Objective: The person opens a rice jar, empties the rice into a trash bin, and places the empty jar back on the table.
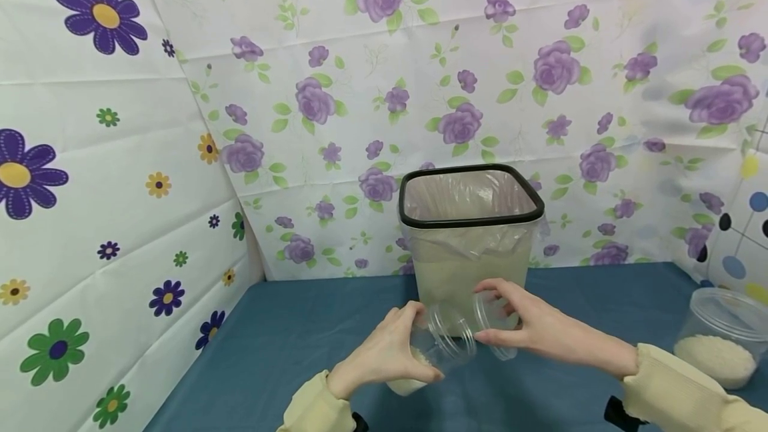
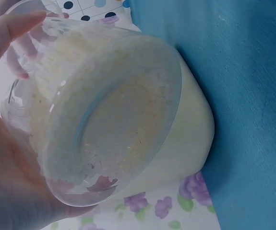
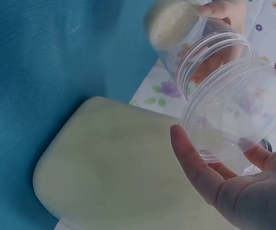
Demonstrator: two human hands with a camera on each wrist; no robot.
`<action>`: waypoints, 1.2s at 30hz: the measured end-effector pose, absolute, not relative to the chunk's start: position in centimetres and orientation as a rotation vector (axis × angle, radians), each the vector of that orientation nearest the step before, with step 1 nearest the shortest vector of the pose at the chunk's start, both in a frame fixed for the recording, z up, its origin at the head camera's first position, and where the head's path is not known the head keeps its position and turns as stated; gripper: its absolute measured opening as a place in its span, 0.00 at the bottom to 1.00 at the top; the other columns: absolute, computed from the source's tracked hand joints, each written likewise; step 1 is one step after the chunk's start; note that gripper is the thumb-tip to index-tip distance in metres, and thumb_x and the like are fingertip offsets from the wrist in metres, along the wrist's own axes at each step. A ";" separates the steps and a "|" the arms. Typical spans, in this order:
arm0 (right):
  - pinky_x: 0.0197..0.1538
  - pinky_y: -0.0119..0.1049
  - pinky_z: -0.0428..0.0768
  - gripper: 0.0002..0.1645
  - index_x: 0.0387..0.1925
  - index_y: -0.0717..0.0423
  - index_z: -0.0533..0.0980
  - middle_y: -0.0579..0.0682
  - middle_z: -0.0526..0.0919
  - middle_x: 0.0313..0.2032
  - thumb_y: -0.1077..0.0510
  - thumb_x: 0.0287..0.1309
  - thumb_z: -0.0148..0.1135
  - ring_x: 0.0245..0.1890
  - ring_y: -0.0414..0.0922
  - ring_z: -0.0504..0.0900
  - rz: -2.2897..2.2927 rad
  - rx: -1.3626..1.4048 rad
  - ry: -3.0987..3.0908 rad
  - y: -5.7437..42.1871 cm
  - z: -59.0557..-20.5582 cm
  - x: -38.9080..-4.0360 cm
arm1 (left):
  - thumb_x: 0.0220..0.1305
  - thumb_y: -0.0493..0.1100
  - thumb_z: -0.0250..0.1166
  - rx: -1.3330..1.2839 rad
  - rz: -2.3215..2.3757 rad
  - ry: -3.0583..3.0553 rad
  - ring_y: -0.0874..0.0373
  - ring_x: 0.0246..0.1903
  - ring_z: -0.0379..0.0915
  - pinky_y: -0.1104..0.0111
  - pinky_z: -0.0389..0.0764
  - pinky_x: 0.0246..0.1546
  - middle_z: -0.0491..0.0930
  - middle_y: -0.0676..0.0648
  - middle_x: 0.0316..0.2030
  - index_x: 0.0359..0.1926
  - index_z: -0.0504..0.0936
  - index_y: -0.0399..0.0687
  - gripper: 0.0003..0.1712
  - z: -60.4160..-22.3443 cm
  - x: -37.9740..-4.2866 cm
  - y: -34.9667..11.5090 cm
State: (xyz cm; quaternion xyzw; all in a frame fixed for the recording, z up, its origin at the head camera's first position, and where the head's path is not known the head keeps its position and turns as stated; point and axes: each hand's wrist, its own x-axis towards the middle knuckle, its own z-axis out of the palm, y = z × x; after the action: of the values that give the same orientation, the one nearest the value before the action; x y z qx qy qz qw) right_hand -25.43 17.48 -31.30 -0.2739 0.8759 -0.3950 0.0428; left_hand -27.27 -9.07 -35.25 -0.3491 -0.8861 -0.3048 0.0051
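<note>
My left hand [image 1: 384, 353] grips a clear plastic jar [image 1: 444, 345], tilted so its open mouth points to the right. White rice-like grains [image 3: 174, 26] lie toward the jar's bottom, which faces the camera in the left wrist view. By its rim, my right hand [image 1: 534, 324] holds a clear round lid [image 3: 238, 112], thumb on one side and fingers on the other. The lid stands on edge right at the jar's mouth, overlapping its threaded rim in the right wrist view. Both hands are in front of a pale bin [image 1: 471, 272].
The bin has a black rim [image 1: 471, 223] and a clear plastic liner [image 1: 468, 195]. At the right edge stands another clear lidded jar [image 1: 720, 335] holding similar white grains. A blue cloth [image 1: 288, 332] covers the table; flower-patterned sheets [image 1: 336, 152] hang behind and at the left.
</note>
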 end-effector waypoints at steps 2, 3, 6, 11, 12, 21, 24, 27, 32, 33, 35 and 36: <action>0.38 0.42 0.72 0.38 0.61 0.53 0.58 0.56 0.62 0.55 0.43 0.55 0.59 0.46 0.54 0.69 -1.204 -0.837 2.685 17.6 -31.3 -25.4 | 0.43 0.62 0.70 -1.090 -0.954 -2.770 0.58 0.33 0.59 0.67 0.64 0.31 0.63 0.58 0.39 0.50 0.62 0.54 0.38 -35.3 -27.2 -9.2; 0.38 0.42 0.72 0.38 0.61 0.53 0.58 0.56 0.62 0.55 0.42 0.55 0.59 0.46 0.54 0.69 -1.197 -0.833 2.693 17.7 -31.4 -25.4 | 0.43 0.62 0.69 -1.088 -0.956 -2.768 0.58 0.33 0.59 0.67 0.64 0.30 0.63 0.58 0.39 0.49 0.62 0.54 0.37 -35.3 -27.2 -9.2; 0.38 0.43 0.71 0.38 0.61 0.53 0.58 0.56 0.63 0.55 0.42 0.54 0.59 0.46 0.53 0.69 -1.177 -0.813 2.719 18.0 -31.5 -25.4 | 0.43 0.62 0.70 -1.079 -0.959 -2.768 0.58 0.33 0.59 0.67 0.64 0.30 0.63 0.58 0.39 0.49 0.62 0.54 0.37 -35.4 -27.2 -9.4; 0.39 0.47 0.71 0.38 0.61 0.52 0.59 0.56 0.63 0.55 0.41 0.53 0.60 0.46 0.52 0.70 -1.144 -0.786 2.754 18.6 -31.9 -25.6 | 0.43 0.61 0.70 -1.070 -0.952 -2.770 0.58 0.32 0.59 0.67 0.64 0.30 0.63 0.57 0.39 0.49 0.63 0.53 0.37 -35.5 -27.3 -9.6; 0.39 0.47 0.71 0.38 0.61 0.52 0.59 0.56 0.63 0.55 0.41 0.53 0.60 0.46 0.52 0.70 -1.139 -0.783 2.757 18.7 -32.0 -25.6 | 0.43 0.61 0.70 -1.073 -0.949 -2.769 0.58 0.32 0.59 0.67 0.64 0.30 0.63 0.57 0.39 0.49 0.63 0.53 0.37 -35.5 -27.4 -9.6; 0.38 0.45 0.70 0.40 0.60 0.52 0.60 0.56 0.65 0.52 0.38 0.51 0.60 0.45 0.51 0.68 -1.055 -0.789 2.811 20.0 -33.0 -26.4 | 0.43 0.61 0.69 -1.106 -0.949 -2.742 0.58 0.32 0.59 0.67 0.63 0.30 0.63 0.57 0.39 0.49 0.62 0.54 0.36 -35.5 -27.4 -9.5; 0.38 0.46 0.70 0.41 0.60 0.52 0.61 0.56 0.65 0.51 0.37 0.50 0.61 0.47 0.53 0.68 -1.029 -0.790 2.830 20.4 -33.4 -26.7 | 0.43 0.61 0.69 -1.105 -0.946 -2.744 0.58 0.33 0.59 0.67 0.63 0.30 0.63 0.57 0.39 0.49 0.63 0.53 0.37 -35.5 -27.4 -9.6; 0.39 0.46 0.70 0.41 0.59 0.52 0.61 0.56 0.65 0.50 0.37 0.49 0.61 0.48 0.53 0.68 -1.015 -0.801 2.834 20.8 -33.6 -26.8 | 0.43 0.61 0.70 -1.103 -0.946 -2.749 0.58 0.33 0.59 0.67 0.63 0.30 0.63 0.57 0.39 0.50 0.63 0.52 0.37 -35.4 -27.4 -9.6; 0.36 0.46 0.70 0.41 0.59 0.54 0.61 0.56 0.66 0.48 0.39 0.49 0.62 0.42 0.50 0.69 -0.996 -0.827 2.815 21.3 -34.0 -27.0 | 0.43 0.59 0.70 -1.096 -0.948 -2.753 0.58 0.33 0.59 0.67 0.64 0.31 0.62 0.57 0.39 0.50 0.63 0.51 0.37 -35.4 -27.4 -9.7; 0.36 0.46 0.70 0.41 0.60 0.54 0.61 0.56 0.66 0.48 0.39 0.49 0.62 0.42 0.50 0.69 -0.988 -0.822 2.813 21.5 -34.1 -27.0 | 0.43 0.59 0.70 -1.093 -0.946 -2.755 0.58 0.33 0.59 0.67 0.64 0.31 0.62 0.57 0.39 0.50 0.63 0.51 0.38 -35.4 -27.4 -9.7; 0.37 0.47 0.71 0.41 0.59 0.54 0.62 0.57 0.66 0.48 0.39 0.48 0.63 0.43 0.52 0.70 -0.968 -0.812 2.814 21.7 -34.4 -27.1 | 0.43 0.60 0.70 -1.089 -0.949 -2.757 0.57 0.34 0.59 0.67 0.64 0.31 0.62 0.56 0.39 0.50 0.63 0.52 0.38 -35.4 -27.4 -9.7; 0.37 0.48 0.71 0.42 0.59 0.54 0.62 0.58 0.66 0.48 0.38 0.48 0.63 0.44 0.53 0.70 -0.959 -0.803 2.812 21.9 -34.6 -27.2 | 0.43 0.60 0.70 -1.087 -0.952 -2.758 0.57 0.34 0.59 0.67 0.64 0.32 0.62 0.56 0.39 0.51 0.63 0.51 0.38 -35.4 -27.4 -9.7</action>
State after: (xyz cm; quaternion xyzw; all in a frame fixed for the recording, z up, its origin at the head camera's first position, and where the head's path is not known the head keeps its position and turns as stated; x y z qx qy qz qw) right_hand -27.22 21.89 -34.60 -0.2608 0.9132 -0.3113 0.0320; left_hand -27.43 -9.67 -35.41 -0.3490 -0.8857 -0.3057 0.0139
